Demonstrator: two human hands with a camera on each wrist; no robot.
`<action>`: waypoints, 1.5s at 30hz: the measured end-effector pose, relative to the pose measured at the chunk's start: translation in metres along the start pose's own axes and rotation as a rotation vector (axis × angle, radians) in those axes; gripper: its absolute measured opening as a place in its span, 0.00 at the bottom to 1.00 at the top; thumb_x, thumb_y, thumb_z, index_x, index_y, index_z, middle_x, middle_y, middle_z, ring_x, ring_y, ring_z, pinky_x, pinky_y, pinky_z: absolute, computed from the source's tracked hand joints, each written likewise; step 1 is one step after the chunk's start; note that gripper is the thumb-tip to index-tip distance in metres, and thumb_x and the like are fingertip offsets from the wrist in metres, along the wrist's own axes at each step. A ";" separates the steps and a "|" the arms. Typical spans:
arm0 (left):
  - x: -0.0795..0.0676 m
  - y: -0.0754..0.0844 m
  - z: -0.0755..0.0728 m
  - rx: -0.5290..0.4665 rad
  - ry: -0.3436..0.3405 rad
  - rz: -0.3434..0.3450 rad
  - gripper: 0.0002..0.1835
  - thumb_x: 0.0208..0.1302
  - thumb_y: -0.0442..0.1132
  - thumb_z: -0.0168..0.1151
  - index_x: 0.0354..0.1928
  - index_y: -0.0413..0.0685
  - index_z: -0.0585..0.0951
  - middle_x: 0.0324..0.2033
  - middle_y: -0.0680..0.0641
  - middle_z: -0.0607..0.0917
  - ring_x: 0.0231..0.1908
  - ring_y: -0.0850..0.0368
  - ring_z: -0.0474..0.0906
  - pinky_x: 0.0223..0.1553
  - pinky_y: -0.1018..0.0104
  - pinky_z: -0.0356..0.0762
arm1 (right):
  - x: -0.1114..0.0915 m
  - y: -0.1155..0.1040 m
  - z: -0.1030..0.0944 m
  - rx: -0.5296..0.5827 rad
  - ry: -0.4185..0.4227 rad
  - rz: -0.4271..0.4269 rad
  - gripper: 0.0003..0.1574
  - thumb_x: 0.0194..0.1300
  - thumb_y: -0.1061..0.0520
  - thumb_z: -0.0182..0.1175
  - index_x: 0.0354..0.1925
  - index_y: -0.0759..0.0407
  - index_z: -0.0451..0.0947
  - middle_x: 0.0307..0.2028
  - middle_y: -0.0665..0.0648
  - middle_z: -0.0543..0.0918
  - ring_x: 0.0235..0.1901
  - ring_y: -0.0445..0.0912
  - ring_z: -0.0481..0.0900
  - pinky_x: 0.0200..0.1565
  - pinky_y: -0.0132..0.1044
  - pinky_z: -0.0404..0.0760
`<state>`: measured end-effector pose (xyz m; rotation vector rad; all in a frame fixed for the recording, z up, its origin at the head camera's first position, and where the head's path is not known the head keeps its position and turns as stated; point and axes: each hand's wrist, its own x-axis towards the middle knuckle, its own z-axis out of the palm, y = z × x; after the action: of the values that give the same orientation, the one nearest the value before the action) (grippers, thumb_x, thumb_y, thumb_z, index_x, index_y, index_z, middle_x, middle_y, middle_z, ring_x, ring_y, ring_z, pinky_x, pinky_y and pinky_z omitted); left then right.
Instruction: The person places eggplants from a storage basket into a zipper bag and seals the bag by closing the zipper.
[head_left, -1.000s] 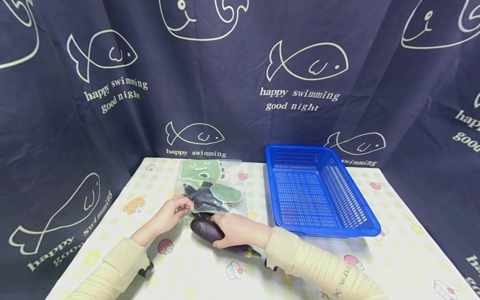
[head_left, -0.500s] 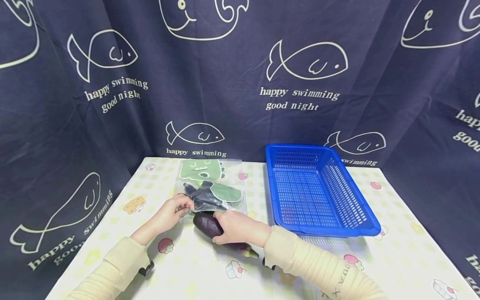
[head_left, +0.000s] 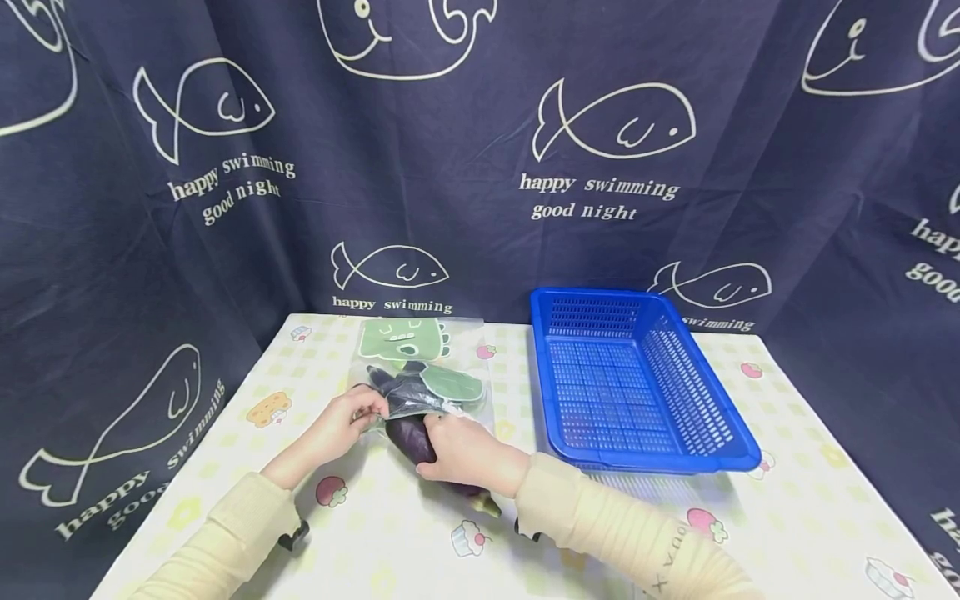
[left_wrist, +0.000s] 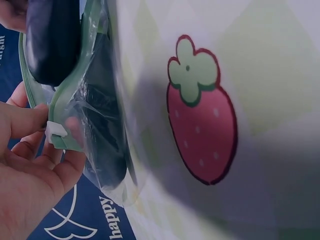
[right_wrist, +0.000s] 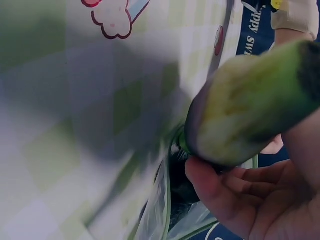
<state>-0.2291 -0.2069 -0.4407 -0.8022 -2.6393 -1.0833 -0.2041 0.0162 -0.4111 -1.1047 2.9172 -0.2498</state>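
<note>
My left hand (head_left: 348, 421) pinches the mouth edge of a clear zip bag (head_left: 401, 343) with green cartoon prints. A white slider (left_wrist: 56, 129) sits by its thumb in the left wrist view. Dark eggplants (left_wrist: 106, 145) lie inside the bag. My right hand (head_left: 468, 450) grips another purple eggplant (head_left: 407, 435), its round end at the bag's green-edged opening. In the left wrist view that end is between the two edges of the mouth. The eggplant's green stem end (right_wrist: 250, 102) points back towards the camera in the right wrist view.
A blue plastic basket (head_left: 600, 400) with perforated walls stands to the right of the bag. The table's cloth (head_left: 360, 533) carries printed strawberries and cupcakes. Behind the table hangs a dark blue curtain (head_left: 480, 192) with fish drawings.
The right hand has moved slightly forward and left, turning the eggplant so it points more towards the bag. Its round end now goes under the bag's edge. The left hand stays nearly still.
</note>
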 end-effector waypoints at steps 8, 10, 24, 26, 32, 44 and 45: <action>0.001 0.002 0.000 -0.006 -0.011 -0.026 0.17 0.48 0.21 0.57 0.29 0.55 0.76 0.28 0.53 0.73 0.32 0.55 0.70 0.32 0.71 0.72 | 0.004 -0.005 0.002 -0.080 0.018 -0.010 0.32 0.46 0.38 0.63 0.39 0.60 0.70 0.29 0.54 0.78 0.28 0.44 0.77 0.29 0.35 0.76; 0.001 0.003 0.000 -0.006 -0.010 -0.027 0.16 0.49 0.21 0.57 0.29 0.55 0.76 0.29 0.54 0.74 0.32 0.55 0.70 0.32 0.71 0.72 | 0.006 -0.006 0.003 -0.083 0.013 -0.014 0.32 0.47 0.38 0.62 0.40 0.60 0.70 0.29 0.55 0.79 0.28 0.44 0.77 0.28 0.36 0.76; 0.004 0.006 0.002 -0.008 -0.018 0.009 0.14 0.50 0.23 0.57 0.29 0.54 0.76 0.30 0.56 0.75 0.32 0.55 0.71 0.32 0.72 0.72 | 0.016 -0.008 0.014 -0.190 0.110 -0.037 0.31 0.49 0.39 0.61 0.39 0.62 0.72 0.28 0.56 0.79 0.26 0.47 0.78 0.27 0.36 0.76; 0.004 0.006 0.002 -0.010 -0.014 0.006 0.14 0.50 0.23 0.57 0.29 0.54 0.76 0.30 0.56 0.75 0.32 0.56 0.71 0.32 0.72 0.72 | 0.014 -0.008 0.015 -0.206 0.132 -0.050 0.31 0.48 0.38 0.61 0.40 0.62 0.72 0.29 0.56 0.79 0.26 0.46 0.78 0.27 0.37 0.76; 0.003 0.005 0.002 -0.020 -0.007 0.000 0.15 0.50 0.23 0.58 0.29 0.54 0.76 0.31 0.56 0.75 0.32 0.57 0.71 0.32 0.71 0.72 | 0.003 -0.006 0.015 -0.221 0.113 -0.051 0.42 0.46 0.35 0.62 0.48 0.65 0.69 0.33 0.56 0.78 0.30 0.46 0.78 0.29 0.37 0.77; 0.002 0.003 0.003 -0.008 0.009 0.004 0.14 0.49 0.23 0.59 0.28 0.54 0.77 0.31 0.56 0.75 0.31 0.60 0.71 0.32 0.71 0.72 | -0.025 -0.010 0.015 -0.225 0.115 -0.085 0.49 0.44 0.33 0.62 0.55 0.62 0.63 0.39 0.57 0.76 0.29 0.45 0.78 0.27 0.35 0.78; 0.002 0.003 0.003 -0.009 0.011 0.003 0.14 0.49 0.23 0.59 0.28 0.54 0.77 0.31 0.56 0.75 0.31 0.60 0.71 0.32 0.71 0.72 | -0.028 -0.012 0.016 -0.225 0.113 -0.091 0.48 0.43 0.33 0.62 0.54 0.61 0.63 0.39 0.57 0.76 0.28 0.44 0.78 0.26 0.34 0.77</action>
<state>-0.2288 -0.2021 -0.4404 -0.7998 -2.6251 -1.0958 -0.1745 0.0239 -0.4260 -1.2953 3.0582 0.0181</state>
